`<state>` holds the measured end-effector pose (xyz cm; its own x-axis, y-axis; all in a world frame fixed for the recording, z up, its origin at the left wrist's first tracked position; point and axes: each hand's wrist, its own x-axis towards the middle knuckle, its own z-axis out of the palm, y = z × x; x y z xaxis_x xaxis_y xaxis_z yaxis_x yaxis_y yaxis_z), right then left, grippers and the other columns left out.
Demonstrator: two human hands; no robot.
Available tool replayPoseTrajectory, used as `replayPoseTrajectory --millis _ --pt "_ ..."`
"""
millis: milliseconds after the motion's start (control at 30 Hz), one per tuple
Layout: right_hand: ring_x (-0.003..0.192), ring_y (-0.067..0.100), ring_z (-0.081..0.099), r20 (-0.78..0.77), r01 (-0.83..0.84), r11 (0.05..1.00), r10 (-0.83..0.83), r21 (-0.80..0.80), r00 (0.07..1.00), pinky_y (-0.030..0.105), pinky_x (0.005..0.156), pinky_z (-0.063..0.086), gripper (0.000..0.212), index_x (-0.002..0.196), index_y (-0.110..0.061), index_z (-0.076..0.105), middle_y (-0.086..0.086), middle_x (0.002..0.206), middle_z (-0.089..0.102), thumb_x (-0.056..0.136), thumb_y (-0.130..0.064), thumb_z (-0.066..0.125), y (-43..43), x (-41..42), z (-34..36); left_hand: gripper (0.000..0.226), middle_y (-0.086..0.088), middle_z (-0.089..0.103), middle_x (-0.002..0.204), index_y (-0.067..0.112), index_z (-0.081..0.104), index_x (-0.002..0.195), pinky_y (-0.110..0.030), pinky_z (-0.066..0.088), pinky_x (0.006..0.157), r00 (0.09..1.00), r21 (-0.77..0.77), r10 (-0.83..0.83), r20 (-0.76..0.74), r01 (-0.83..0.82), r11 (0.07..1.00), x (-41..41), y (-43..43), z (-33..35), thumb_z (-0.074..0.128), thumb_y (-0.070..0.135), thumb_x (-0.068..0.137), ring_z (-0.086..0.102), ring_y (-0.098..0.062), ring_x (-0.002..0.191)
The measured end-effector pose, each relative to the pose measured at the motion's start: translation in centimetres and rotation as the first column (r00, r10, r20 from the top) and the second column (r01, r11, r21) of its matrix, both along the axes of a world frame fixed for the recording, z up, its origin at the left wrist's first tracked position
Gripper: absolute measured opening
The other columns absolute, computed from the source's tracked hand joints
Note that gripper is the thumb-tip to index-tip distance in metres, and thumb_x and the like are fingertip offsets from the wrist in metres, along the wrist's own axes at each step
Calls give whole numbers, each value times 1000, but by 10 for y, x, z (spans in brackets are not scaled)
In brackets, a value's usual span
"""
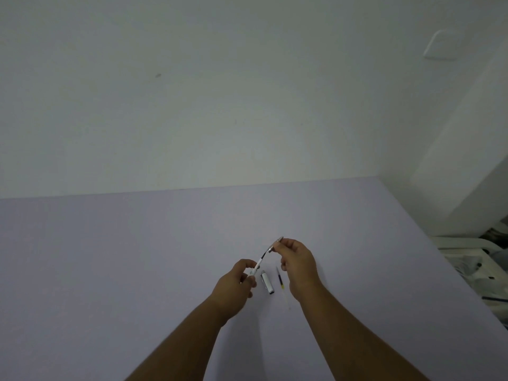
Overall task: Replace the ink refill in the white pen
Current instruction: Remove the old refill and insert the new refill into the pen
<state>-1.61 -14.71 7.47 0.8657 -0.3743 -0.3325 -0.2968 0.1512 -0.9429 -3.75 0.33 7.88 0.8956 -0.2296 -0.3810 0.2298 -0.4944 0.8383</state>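
My left hand pinches the white pen barrel, which points up and to the right above the table. My right hand grips the silver front section of the pen. A short dark length of refill shows between the two parts, which are pulled slightly apart. On the lilac table between my hands lies the white pen cap. Just right of the cap lies a loose refill, thin and dark with a yellow end.
A white wall rises behind the table. The table's right edge runs diagonally at the right; beyond it sit white clutter and a chair frame. A white switch plate is on the wall at the upper right.
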Motion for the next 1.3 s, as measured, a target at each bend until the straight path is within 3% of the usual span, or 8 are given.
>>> replayPoseTrajectory --millis 200,367,533,667,833,1000,1133,1300 --pt "60 11 47 5 -80 996 81 -34 997 25 60 43 3 83 -16 67 6 88 71 86 -17 65 3 -3 3 22 -3 62 97 32 48 113 -28 52 78 1000 14 -2 -6 2 1000 0 -1 1 37 19 99 59 -15 78" --pt "65 8 52 5 -134 990 134 -50 991 25 65 44 8 92 -13 67 10 99 73 85 -16 64 6 -6 3 23 -3 63 98 30 49 116 -27 51 77 1000 17 2 0 -2 1000 -1 0 2 38 19 99 60 -15 78" --pt "71 7 54 2 -170 984 171 -51 985 22 64 44 11 94 -24 67 5 100 71 87 -17 63 5 -7 5 19 1 63 91 25 50 114 -28 51 77 999 -10 35 -2 -35 999 -1 3 2 40 19 99 59 -12 74" --pt "62 7 49 -3 -221 975 221 -24 975 21 61 43 12 91 -22 70 -1 85 70 87 -13 62 2 -10 8 15 1 64 93 20 53 108 -31 51 80 998 -29 64 -8 -64 998 -1 5 3 42 19 98 58 -13 75" --pt "53 -2 54 -19 -328 943 328 -59 945 17 60 39 10 91 -16 71 -12 68 64 87 -14 62 5 -13 10 16 3 63 91 16 56 106 -22 46 69 997 -31 69 34 -68 997 1 2 8 42 19 98 56 -11 75" --pt "58 9 47 -78 -333 937 326 -102 942 23 60 38 13 75 -20 65 -4 72 62 83 -30 68 5 -10 9 11 5 58 82 17 56 95 -21 42 64 992 46 37 117 -43 998 6 0 9 46 16 95 52 -15 76" --pt "61 7 48 -43 -355 933 353 -64 935 22 60 38 7 81 -19 66 -5 77 62 85 -24 66 5 -7 12 9 6 54 77 17 55 92 -20 38 61 983 90 7 182 -24 996 10 0 12 47 16 96 46 -11 67" --pt "58 13 41 -99 -317 943 307 -104 946 25 56 39 28 77 -16 61 2 75 56 81 -42 68 5 -4 19 7 9 52 73 17 54 93 -16 36 57 966 115 -22 258 -9 993 14 -3 18 48 17 96 43 -6 61"
